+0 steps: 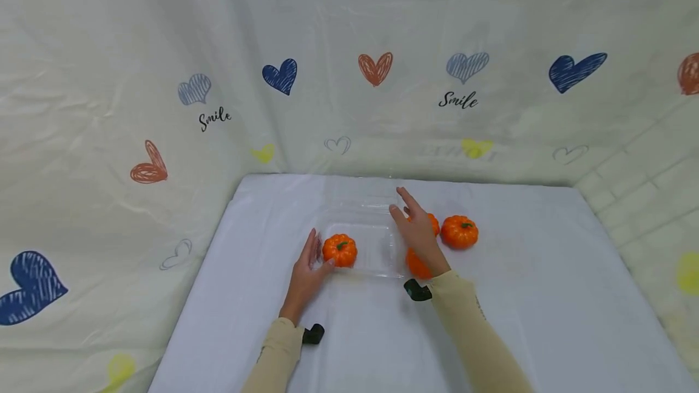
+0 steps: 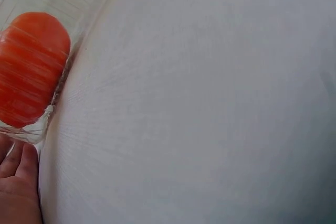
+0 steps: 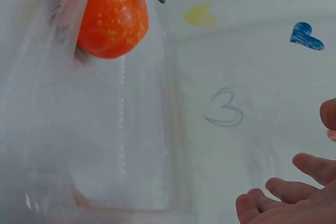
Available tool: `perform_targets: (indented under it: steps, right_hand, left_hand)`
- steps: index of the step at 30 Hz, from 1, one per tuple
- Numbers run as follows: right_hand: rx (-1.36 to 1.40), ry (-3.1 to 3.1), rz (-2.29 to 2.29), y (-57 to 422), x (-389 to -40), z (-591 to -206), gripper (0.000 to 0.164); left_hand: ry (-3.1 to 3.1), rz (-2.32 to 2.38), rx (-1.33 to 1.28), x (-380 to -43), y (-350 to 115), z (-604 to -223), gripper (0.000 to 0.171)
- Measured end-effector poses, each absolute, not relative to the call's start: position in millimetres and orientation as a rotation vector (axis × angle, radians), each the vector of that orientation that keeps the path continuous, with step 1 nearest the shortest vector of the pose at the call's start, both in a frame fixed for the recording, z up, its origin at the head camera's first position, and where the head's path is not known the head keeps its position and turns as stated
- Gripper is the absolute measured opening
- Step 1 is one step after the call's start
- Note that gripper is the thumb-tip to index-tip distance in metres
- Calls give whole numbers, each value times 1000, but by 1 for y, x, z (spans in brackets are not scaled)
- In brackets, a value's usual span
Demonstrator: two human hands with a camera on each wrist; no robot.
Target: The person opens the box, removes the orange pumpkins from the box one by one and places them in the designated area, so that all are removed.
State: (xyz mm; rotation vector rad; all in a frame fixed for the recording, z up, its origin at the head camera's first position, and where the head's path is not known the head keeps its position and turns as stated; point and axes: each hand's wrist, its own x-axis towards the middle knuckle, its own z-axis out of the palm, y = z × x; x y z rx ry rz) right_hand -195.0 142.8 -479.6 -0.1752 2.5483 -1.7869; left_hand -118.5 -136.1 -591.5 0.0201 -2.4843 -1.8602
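A clear plastic box [image 1: 374, 247] lies on the table, its transparent lid [image 1: 360, 194] folded back toward the wall. Inside, at the left end, sits a small orange pumpkin [image 1: 340, 250] with a green stem. My left hand [image 1: 306, 281] holds the box's front left corner, thumb at the front and fingers along the left side; in the left wrist view its fingers [image 2: 18, 163] lie beside the plastic. Over the box's right edge is my right hand [image 1: 417, 232], its fingers spread and holding nothing. It partly hides two more pumpkins [image 1: 417, 264].
Another orange pumpkin [image 1: 460, 232] stands right of the right hand. A white cloth covers the table [image 1: 535, 296]. Behind it hangs a pale curtain [image 1: 327, 29] printed with hearts. Small black devices [image 1: 314, 334] sit at both wrists.
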Motion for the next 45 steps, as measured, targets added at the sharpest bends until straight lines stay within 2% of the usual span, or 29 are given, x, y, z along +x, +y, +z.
perform_targets:
  steps: [7,15,38,45]
  right_hand:
    - [-350,2474,-1821,112,-186,-496,61]
    - [-397,2373,-1708,92,-179,-510,64]
    - [-519,2123,-1473,69,-181,-532,74]
    - [-522,2150,-1432,68,-179,-531,72]
  left_hand:
    - [-2482,-1845,31,-117,-137,-593,90]
    - [-2495,-1843,57,-115,-137,-597,90]
    - [-2461,-1849,5,-117,-136,-596,91]
    - [-2459,-1859,-9,-115,-137,-594,92]
